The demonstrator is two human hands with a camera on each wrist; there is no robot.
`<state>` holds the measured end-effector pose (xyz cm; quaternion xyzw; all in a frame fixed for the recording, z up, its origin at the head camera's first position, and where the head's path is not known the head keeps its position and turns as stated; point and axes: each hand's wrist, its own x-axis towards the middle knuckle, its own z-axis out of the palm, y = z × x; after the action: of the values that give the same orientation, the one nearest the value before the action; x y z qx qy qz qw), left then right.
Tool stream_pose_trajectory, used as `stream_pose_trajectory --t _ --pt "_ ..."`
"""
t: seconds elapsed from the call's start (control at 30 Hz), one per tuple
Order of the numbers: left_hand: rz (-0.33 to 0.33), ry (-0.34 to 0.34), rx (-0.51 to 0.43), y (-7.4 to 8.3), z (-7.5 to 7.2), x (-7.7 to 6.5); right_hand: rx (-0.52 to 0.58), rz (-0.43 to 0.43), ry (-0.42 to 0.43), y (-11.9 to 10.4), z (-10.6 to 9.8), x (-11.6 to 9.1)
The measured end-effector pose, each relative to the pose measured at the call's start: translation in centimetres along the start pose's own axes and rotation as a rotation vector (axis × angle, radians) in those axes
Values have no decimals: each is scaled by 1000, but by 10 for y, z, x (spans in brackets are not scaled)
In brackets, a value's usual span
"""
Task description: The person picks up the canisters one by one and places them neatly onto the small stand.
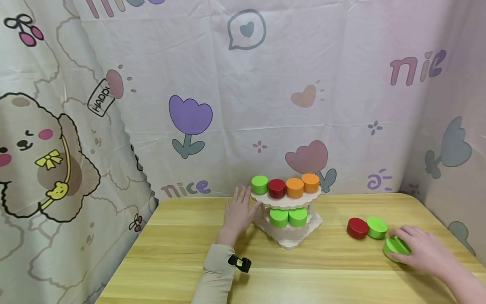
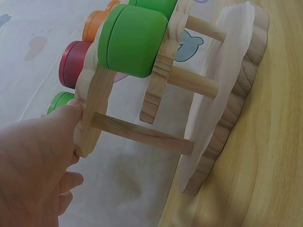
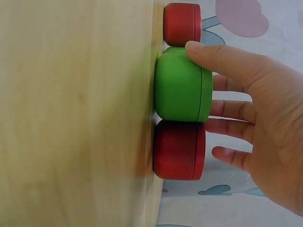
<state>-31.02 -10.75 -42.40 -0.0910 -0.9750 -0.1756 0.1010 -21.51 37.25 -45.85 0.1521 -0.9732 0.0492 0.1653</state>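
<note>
My left hand (image 1: 237, 215) is at the left edge of a two-tier scalloped wooden stand (image 1: 286, 202). Its thumb touches the upper tier's edge, the other fingers nearly straight beside it. On the right, my right hand (image 1: 425, 249) holds a round green lidded tin (image 1: 395, 249) on the table, thumb at the near rim and fingers at the far side. A red tin (image 3: 180, 151) stands beside that green one in the right wrist view, hidden under the hand in the head view.
The upper tier carries a green tin (image 1: 260, 185), a red tin (image 1: 276, 188) and two orange tins (image 1: 294, 188). Two green tins (image 1: 279, 217) sit on the lower tier. Left of my right hand stand another red tin (image 1: 357, 228) and green tin (image 1: 377, 227). A printed curtain (image 1: 243, 109) closes off the back.
</note>
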Motion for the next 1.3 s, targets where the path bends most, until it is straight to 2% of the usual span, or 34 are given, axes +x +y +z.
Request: stream_pose_trajectory --t 0.5,0.73,1.07,1.3 --pt "-15 -20 0 -1 0 0 -8 -14 -8 -2 0 1" --pt "-4 0 20 0 -1 0 -3 -36 14 -7 2 3" --pt "1 4 9 -1 0 1 -14 -116 100 -25 1 7" --pt "3 3 -4 -1 0 1 -9 -167 113 -44 -2 11"
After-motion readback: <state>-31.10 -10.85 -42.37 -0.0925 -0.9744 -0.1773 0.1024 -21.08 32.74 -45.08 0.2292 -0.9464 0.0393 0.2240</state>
